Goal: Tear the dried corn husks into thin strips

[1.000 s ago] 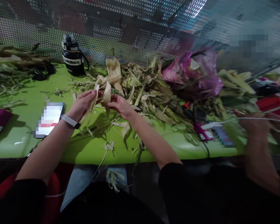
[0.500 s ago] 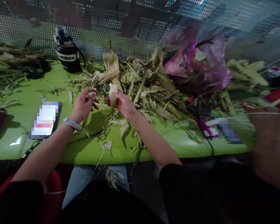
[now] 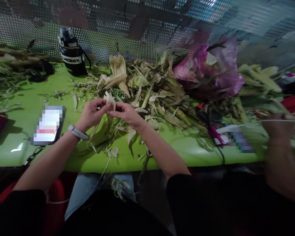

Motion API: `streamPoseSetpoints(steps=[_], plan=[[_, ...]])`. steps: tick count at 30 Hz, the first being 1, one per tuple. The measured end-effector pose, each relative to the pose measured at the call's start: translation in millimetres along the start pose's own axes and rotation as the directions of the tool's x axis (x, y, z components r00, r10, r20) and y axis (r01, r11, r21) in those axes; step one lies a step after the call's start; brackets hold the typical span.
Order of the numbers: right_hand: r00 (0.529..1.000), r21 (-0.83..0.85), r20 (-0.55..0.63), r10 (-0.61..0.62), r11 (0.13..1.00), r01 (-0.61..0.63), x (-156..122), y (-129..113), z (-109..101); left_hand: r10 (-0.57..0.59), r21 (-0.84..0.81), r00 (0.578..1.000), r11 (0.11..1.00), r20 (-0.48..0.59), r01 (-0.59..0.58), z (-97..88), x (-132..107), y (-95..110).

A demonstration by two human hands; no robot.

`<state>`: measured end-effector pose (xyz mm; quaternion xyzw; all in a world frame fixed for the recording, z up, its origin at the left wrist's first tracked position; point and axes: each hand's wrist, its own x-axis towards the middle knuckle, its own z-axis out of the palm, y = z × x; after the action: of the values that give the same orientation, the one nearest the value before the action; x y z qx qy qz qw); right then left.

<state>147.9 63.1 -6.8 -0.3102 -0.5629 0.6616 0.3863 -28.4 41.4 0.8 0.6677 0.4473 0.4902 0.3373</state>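
Note:
Both hands meet over the green table, pinching one pale corn husk between them. Thumb and fingers of my left hand close on its left side. My right hand grips it from the right, thumb pointing inward. The husk's pale upper part curls above the fingertips, and its lower end hangs beneath them, partly hidden. A thin husk strip dangles below my left hand. Loose husk scraps lie just under the hands, and a pile of dry husks rises right behind them.
A dark bottle stands at the back left, a lit phone nearer. Behind the husks sits a pink plastic bag. A cable and a purple device lie at right, beside another person's hand. Perforated metal borders the back.
My left hand has moved right and closed on the husk beside my right hand. The husk has shifted slightly left and lower, its top now curled open.

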Motion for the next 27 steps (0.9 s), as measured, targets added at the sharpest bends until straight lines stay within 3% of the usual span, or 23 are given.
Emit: streamPoseSetpoints(steps=[5,11,15,23,27], plan=[[0.996,0.023,0.016,0.093,0.995,-0.094,-2.3,-3.9,-4.7,-0.123,-0.163,0.992,0.979,0.024,0.126,-1.7,4.1,-2.4],[0.99,0.036,0.034,0.139,0.989,-0.141,-1.5,-4.3,-6.3,-0.173,-0.194,0.984,0.964,0.048,0.179,-6.7,5.5,-4.7],[0.986,0.044,-0.001,0.167,0.985,-0.166,-2.6,-7.1,-7.6,-0.217,-0.247,0.968,0.938,0.123,0.242,-11.7,7.3,-7.3],[0.957,0.184,0.122,0.263,0.941,-0.282,-5.3,-6.9,-3.1,-0.165,-0.327,0.937,0.907,0.309,0.267,-13.3,5.1,-2.7],[0.975,0.163,0.087,0.204,0.963,-0.216,-5.4,-5.0,-3.8,-0.159,-0.329,0.933,0.906,0.322,0.268,-13.4,4.6,-0.5]])
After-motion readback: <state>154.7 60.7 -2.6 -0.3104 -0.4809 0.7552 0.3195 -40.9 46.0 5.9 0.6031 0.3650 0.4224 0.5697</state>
